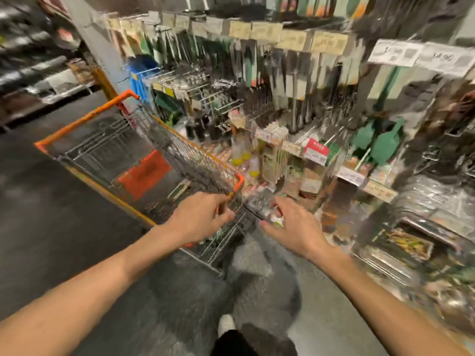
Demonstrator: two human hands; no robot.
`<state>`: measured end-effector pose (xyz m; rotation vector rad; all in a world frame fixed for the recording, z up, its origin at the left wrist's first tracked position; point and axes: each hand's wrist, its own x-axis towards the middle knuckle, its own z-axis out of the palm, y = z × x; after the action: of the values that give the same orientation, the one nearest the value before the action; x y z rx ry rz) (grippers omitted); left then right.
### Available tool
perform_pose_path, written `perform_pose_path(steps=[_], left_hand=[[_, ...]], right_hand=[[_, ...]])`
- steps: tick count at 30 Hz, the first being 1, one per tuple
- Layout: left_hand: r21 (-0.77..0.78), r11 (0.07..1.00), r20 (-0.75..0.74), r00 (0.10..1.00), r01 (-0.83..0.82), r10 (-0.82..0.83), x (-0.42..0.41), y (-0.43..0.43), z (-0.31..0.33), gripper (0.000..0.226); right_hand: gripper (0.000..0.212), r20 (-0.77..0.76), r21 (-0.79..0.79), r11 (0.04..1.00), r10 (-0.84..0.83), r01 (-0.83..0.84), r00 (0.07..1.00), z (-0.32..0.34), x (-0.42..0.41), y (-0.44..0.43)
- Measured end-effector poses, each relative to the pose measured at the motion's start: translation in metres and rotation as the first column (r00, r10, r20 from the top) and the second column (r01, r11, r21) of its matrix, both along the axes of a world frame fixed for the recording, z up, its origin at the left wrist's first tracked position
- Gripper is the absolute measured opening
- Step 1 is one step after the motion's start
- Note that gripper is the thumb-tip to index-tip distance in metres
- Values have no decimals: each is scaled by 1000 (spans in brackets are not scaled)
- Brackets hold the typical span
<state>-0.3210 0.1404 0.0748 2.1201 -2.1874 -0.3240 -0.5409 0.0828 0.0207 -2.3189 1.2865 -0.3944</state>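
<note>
The frame is blurred by motion. A wire shopping cart (pixel 84 119) with orange trim stands in front of me, with an orange box (pixel 144 173) in its basket. My left hand (pixel 200 217) curls its fingers round the cart's near orange handle at its right end. My right hand (pixel 293 227) is just right of the cart and grips a small flat packaged item (pixel 264 205), whose kind I cannot make out. A white shoe (pixel 226 325) and a dark trouser leg show at the bottom.
Store shelving (pixel 282 98) on the right carries hanging tools, price tags (pixel 421 56), green shovels (pixel 383 147) and small packets. Trays of goods (pixel 408 242) sit low at the right. More shelves (pixel 33 68) run along the far left. Dark floor (pixel 51 214) lies to the left.
</note>
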Motion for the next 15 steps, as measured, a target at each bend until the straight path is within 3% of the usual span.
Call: perform_pose_path(steps=[4, 6, 15], left_hand=[[134, 974, -94, 976, -181, 195, 71, 24, -55, 27], [184, 961, -121, 965, -208, 232, 99, 23, -75, 23], [293, 931, -135, 954, -219, 267, 267, -24, -165, 12]], right_hand=[[36, -16, 164, 985, 59, -56, 998, -35, 72, 18], [20, -14, 206, 976, 69, -64, 998, -49, 98, 21], [25, -98, 395, 913, -67, 100, 993, -112, 265, 2]])
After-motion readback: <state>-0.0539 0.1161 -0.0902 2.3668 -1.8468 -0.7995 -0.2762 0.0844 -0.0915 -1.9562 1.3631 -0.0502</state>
